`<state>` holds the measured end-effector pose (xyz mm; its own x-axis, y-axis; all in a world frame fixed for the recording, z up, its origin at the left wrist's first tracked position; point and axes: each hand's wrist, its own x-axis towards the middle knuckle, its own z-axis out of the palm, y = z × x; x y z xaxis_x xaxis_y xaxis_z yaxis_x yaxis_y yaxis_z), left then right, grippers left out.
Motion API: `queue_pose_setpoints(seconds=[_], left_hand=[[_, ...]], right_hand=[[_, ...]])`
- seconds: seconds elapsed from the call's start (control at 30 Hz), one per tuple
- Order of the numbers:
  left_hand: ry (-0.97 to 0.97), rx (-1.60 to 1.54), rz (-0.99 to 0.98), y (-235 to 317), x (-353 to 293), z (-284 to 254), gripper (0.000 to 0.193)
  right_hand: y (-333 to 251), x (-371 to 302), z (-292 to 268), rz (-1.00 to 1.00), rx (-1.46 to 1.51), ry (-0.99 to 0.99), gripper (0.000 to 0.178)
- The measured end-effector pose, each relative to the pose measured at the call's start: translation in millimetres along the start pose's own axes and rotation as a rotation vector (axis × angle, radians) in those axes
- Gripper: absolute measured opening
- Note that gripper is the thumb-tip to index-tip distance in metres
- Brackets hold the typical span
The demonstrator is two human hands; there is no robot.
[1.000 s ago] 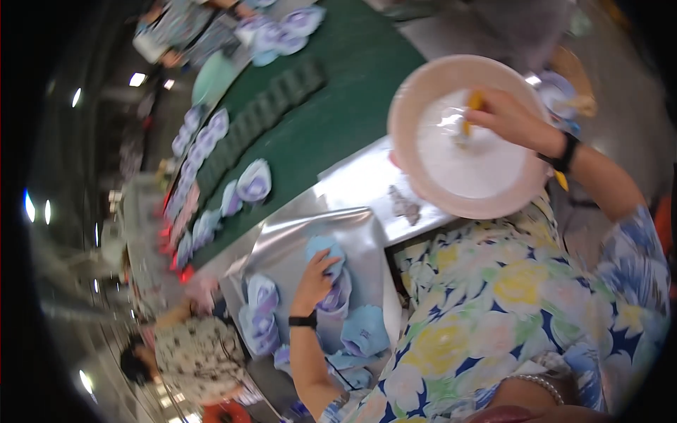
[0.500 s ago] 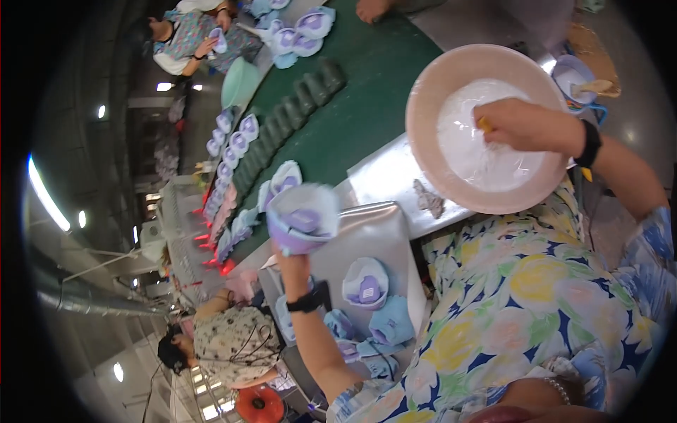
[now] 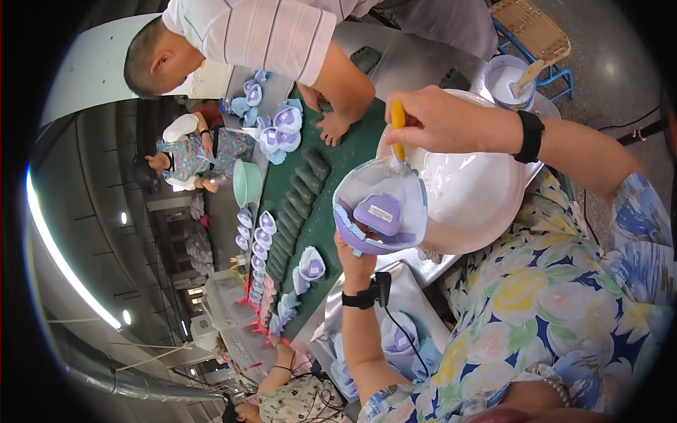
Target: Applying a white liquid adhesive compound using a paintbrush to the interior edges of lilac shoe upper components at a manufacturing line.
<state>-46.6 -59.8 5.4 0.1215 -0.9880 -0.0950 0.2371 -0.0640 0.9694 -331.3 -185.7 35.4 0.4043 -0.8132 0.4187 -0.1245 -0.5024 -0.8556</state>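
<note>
My left hand (image 3: 356,259) is closed around the underside of a purple and pale blue shoe upper (image 3: 416,204), its opening facing up. Inside the upper a purple tongue (image 3: 379,213) with a white label shows. My right hand (image 3: 444,121) grips a brush (image 3: 398,127) by its yellow handle. The white, wet brush end meets the upper's far rim. Just right of the upper sits a large pale pink basin (image 3: 511,229) with white liquid in it, partly hidden by my right forearm and the upper.
On the green belt (image 3: 338,176) lies a row of dark grey shoe-shaped pieces (image 3: 293,208). More uppers (image 3: 285,120) stand beyond. A co-worker in a striped shirt (image 3: 271,32) leans over the belt. A white bucket (image 3: 502,79) with a wooden stick stands at the far right.
My left hand has brought the upper right, beside the basin. My right hand has lifted the brush out of the white liquid to the upper's rim. A striped-shirted co-worker has come into view.
</note>
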Motion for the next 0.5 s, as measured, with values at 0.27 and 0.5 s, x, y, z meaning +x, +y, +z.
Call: queue_pose_setpoints(seconds=[0.27, 0.5], left_hand=[[0.042, 0.310, 0.454, -30.6, 0.5, 3.7, 0.035], [0.194, 0.838, 0.818, -20.4, 9.2, 14.2, 0.033]], right_hand=[[9.4, -17.2, 15.9, 0.227, 0.051, 0.115, 0.033], [4.5, -29.7, 27.0, 0.419, 0.284, 0.058, 0.034]])
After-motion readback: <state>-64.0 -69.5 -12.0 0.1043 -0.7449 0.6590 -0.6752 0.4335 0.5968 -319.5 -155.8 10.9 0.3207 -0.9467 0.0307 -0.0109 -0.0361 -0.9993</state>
